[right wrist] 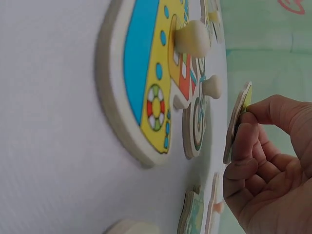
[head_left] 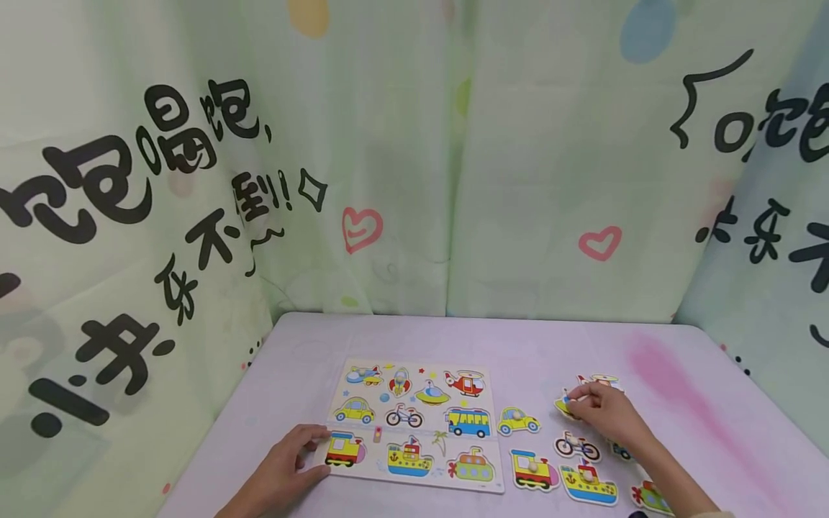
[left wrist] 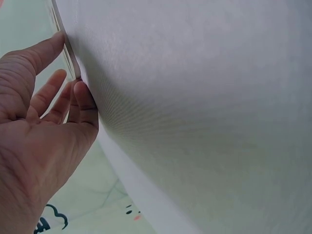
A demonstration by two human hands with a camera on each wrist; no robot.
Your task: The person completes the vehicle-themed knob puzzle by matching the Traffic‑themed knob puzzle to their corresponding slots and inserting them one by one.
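Observation:
A wooden puzzle board (head_left: 440, 450) printed with vehicles lies flat on the table. My left hand (head_left: 285, 464) rests at its left edge, thumb and fingers touching the rim; the left wrist view shows the same hand (left wrist: 53, 117) against the board's thin side. My right hand (head_left: 612, 414) pinches a yellow flying saucer puzzle piece (head_left: 562, 405) between thumb and fingers. In the right wrist view, this piece (right wrist: 237, 122) is tilted on edge and raised off the table. Beneath the hand lie a bicycle piece (head_left: 578, 447) and a helicopter piece (head_left: 604, 380), partly hidden.
Right of the board lie a car piece (head_left: 518, 421), a train piece (head_left: 534, 471) and a ship piece (head_left: 588, 483) with a round knob. A submarine piece (head_left: 650, 498) is partly covered by the right forearm. Printed curtains (head_left: 531, 180) enclose the table (head_left: 388, 337).

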